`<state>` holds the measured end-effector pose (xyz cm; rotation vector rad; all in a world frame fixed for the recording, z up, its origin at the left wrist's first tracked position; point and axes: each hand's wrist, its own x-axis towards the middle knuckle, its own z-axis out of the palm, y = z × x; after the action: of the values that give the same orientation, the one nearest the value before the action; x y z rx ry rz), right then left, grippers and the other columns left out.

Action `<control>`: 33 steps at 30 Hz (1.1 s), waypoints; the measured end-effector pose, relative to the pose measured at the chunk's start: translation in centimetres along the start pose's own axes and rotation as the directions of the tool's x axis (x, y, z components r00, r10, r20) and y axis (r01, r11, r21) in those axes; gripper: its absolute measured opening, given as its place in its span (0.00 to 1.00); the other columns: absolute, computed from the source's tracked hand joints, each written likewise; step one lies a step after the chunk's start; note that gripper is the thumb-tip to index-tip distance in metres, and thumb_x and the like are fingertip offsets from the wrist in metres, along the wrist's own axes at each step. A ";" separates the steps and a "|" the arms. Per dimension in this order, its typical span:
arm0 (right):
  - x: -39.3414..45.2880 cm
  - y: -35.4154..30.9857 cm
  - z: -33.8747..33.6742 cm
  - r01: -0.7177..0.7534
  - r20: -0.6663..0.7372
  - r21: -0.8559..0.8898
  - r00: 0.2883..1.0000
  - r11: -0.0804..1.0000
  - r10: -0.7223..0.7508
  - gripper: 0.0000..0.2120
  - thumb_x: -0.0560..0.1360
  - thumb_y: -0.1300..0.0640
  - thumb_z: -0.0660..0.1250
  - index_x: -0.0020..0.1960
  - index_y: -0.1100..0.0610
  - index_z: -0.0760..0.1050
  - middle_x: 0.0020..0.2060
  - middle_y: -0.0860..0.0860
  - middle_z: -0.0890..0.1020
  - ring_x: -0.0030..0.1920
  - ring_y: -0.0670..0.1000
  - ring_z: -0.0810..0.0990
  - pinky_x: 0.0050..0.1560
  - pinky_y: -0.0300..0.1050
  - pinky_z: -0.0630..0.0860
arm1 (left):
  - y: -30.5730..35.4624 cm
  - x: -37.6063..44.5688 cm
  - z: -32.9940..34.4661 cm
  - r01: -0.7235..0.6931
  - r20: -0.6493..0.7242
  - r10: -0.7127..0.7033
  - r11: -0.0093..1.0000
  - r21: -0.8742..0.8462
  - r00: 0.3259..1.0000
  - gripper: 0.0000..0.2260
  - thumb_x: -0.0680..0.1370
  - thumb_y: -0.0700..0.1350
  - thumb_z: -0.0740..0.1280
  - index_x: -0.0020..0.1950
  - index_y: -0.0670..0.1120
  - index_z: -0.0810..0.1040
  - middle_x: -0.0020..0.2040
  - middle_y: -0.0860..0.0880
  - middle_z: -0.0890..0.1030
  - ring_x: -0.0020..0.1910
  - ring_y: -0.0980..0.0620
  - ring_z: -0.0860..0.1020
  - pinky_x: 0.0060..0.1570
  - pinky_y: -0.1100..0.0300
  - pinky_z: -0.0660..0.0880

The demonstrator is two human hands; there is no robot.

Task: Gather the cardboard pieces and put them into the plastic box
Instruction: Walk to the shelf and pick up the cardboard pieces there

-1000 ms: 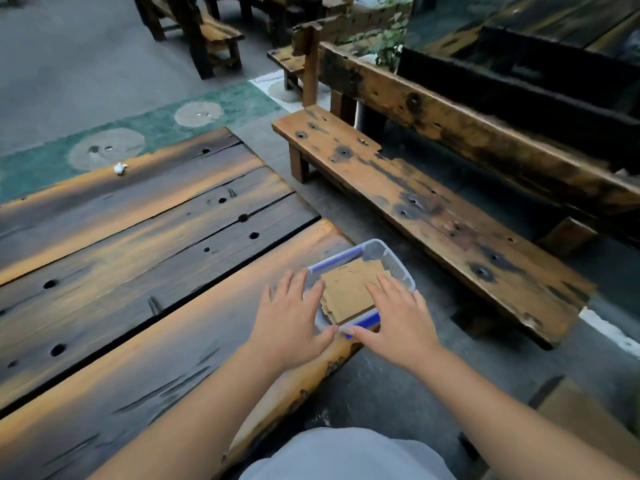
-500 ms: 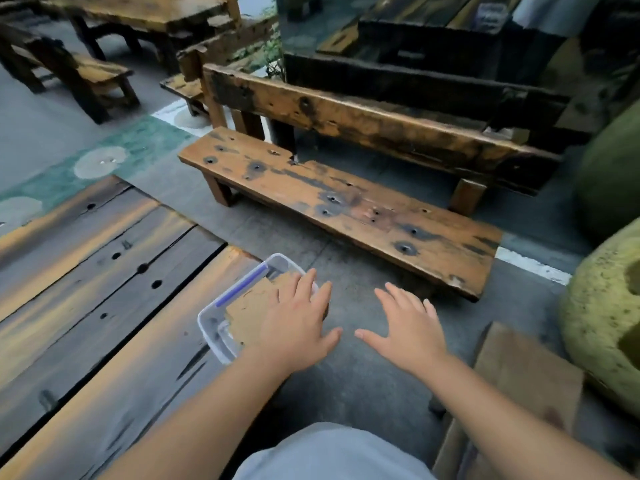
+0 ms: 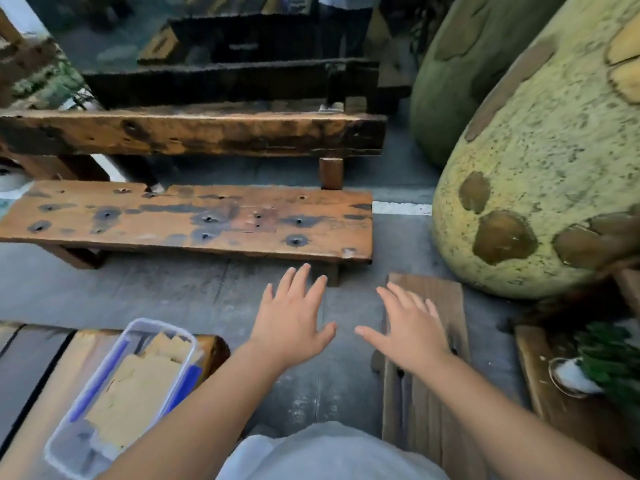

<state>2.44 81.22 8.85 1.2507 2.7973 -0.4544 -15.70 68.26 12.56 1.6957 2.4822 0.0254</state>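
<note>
The clear plastic box (image 3: pixel 65 431) with blue trim rests at the corner of the wooden table (image 3: pixel 31 382), lower left. Flat brown cardboard pieces (image 3: pixel 133 398) lie stacked inside it. My left hand (image 3: pixel 294 320) hovers over the grey floor to the right of the box, fingers spread, holding nothing. My right hand (image 3: pixel 412 327) is flat with spread fingers above a wooden plank, also empty. Neither hand touches the box.
A low wooden bench (image 3: pixel 194 220) with a backrest (image 3: pixel 194 133) stands ahead across the grey floor. A big yellow-green mottled boulder shape (image 3: pixel 540 161) fills the right. A wooden plank (image 3: pixel 426 393) lies under my right arm; a plant (image 3: pixel 609 362) sits at far right.
My view has swung to the right. Both hands let go of the box and moved right, away from it, now hovering open over the floor and plank.
</note>
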 end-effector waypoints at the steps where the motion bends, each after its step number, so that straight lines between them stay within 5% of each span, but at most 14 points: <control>1: -0.3 0.8 -0.3 -0.034 -0.008 0.008 0.999 0.999 0.034 0.46 0.65 0.22 0.52 0.76 0.45 0.58 0.77 0.46 0.60 0.75 0.50 0.58 0.73 0.57 0.53 | 0.8 0.8 0.0 -0.032 0.009 0.032 0.999 -0.008 0.999 0.36 0.71 0.68 0.51 0.75 0.53 0.54 0.78 0.45 0.53 0.77 0.43 0.51 0.70 0.38 0.58; 8: -2.7 5.3 -1.8 -0.297 -0.068 0.071 0.951 0.952 0.302 0.46 0.64 0.21 0.49 0.76 0.45 0.58 0.77 0.46 0.59 0.75 0.50 0.57 0.73 0.58 0.52 | 6.1 6.7 -0.6 -0.319 0.009 0.319 0.948 -0.003 0.948 0.36 0.71 0.68 0.53 0.75 0.52 0.56 0.78 0.45 0.55 0.76 0.44 0.52 0.69 0.38 0.61; 15: -6.0 7.0 -2.6 -0.563 -0.119 0.113 0.811 0.819 0.573 0.46 0.65 0.21 0.50 0.75 0.46 0.58 0.77 0.47 0.60 0.75 0.51 0.58 0.73 0.60 0.54 | 10.3 11.3 -0.4 -0.604 0.020 0.604 0.796 0.034 0.797 0.35 0.71 0.68 0.54 0.74 0.51 0.59 0.77 0.43 0.58 0.75 0.42 0.56 0.66 0.37 0.64; 24: -13.5 6.9 -1.3 -0.822 -0.106 0.207 0.521 0.531 0.847 0.46 0.67 0.21 0.41 0.78 0.45 0.48 0.79 0.46 0.49 0.78 0.48 0.46 0.74 0.60 0.50 | 17.8 12.6 0.7 -0.895 0.135 0.889 0.446 -0.030 0.438 0.37 0.71 0.69 0.52 0.76 0.54 0.52 0.79 0.46 0.47 0.77 0.44 0.48 0.69 0.35 0.58; 33: -24.8 6.1 0.1 -0.912 -0.087 0.304 0.260 0.274 0.962 0.44 0.68 0.23 0.45 0.78 0.44 0.46 0.79 0.47 0.46 0.78 0.49 0.44 0.73 0.59 0.48 | 27.7 5.1 2.2 -0.986 0.173 0.975 0.151 -0.073 0.137 0.38 0.70 0.70 0.51 0.76 0.55 0.51 0.79 0.48 0.46 0.77 0.46 0.46 0.70 0.37 0.55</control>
<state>23.57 67.15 11.14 2.8423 1.4928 -0.4465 8.35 83.00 12.39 2.8409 0.7334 -0.0716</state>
